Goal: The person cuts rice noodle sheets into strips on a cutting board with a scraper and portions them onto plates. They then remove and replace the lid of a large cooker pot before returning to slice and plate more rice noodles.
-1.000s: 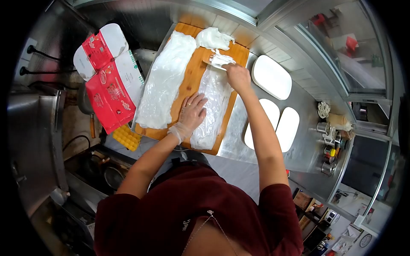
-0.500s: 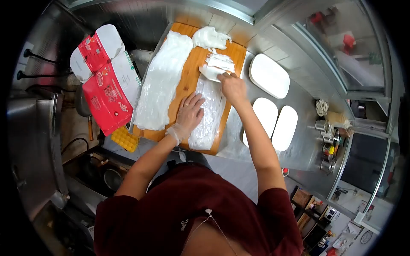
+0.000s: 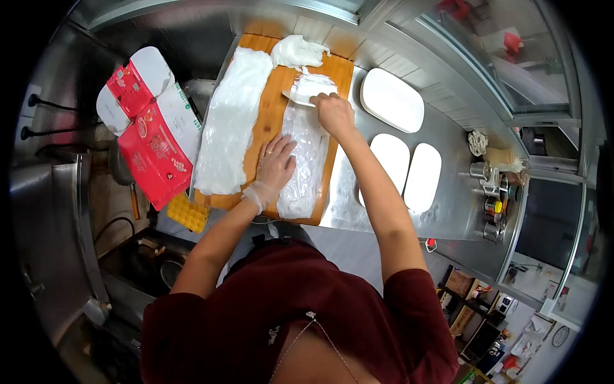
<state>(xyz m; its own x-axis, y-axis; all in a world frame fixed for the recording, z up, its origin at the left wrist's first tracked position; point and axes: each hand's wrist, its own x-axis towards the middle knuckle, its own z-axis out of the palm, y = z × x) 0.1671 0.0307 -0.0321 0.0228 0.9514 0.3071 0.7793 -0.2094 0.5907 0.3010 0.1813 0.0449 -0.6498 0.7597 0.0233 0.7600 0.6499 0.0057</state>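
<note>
My right hand (image 3: pixel 335 114) grips a flat white scraper (image 3: pixel 298 98), whose edge lies across the upper part of a thin, glossy white sheet (image 3: pixel 302 160) on a wooden board (image 3: pixel 263 128). White paste (image 3: pixel 314 84) is spread just beyond the scraper. My left hand (image 3: pixel 275 168), in a clear glove, lies flat with fingers apart at the left edge of that sheet. A wider white strip (image 3: pixel 233 121) runs along the board's left side. At the board's far end sits a crumpled white lump (image 3: pixel 298 51).
White oval trays (image 3: pixel 392 100) stand on the steel counter (image 3: pixel 358 214) to the right, two more (image 3: pixel 423 178) nearer me. Left of the board are an opened red box (image 3: pixel 153 153) and a yellow egg tray (image 3: pixel 187 213). Jars (image 3: pixel 492 206) stand at the far right.
The scraper and my right hand first came toward me, then moved slightly back over the paste, which now looks smoother. My left hand stays on the sheet. The whole view has shifted a little.
</note>
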